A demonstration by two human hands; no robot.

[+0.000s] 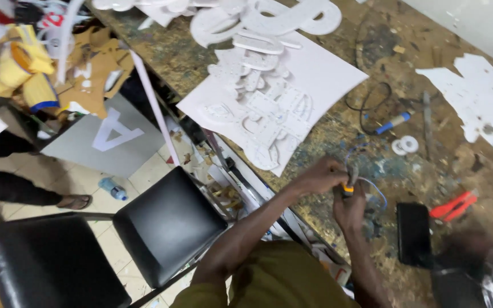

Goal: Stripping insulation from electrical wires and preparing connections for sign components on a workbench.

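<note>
1. Two hands meet over the bench; my left hand pinches the blue wire.
2. My right hand is clenched on the yellow-handled tool.
3. I judge the wire light, floppy: grip close to the tool.

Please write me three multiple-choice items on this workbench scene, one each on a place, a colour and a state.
1. Where does the black phone lie?
A on the stool
B on the workbench, right of the hands
C on the floor

2. What colour is the wire at the hands?
A blue
B green
C white

3. How are the hands?
A apart and idle
B flat on the white sheet
C together on a small tool

Answers: 1 B, it lies on the paint-stained top; 2 A, a blue loop shows; 3 C, left hand and right hand meet on a yellow-handled tool.
</note>
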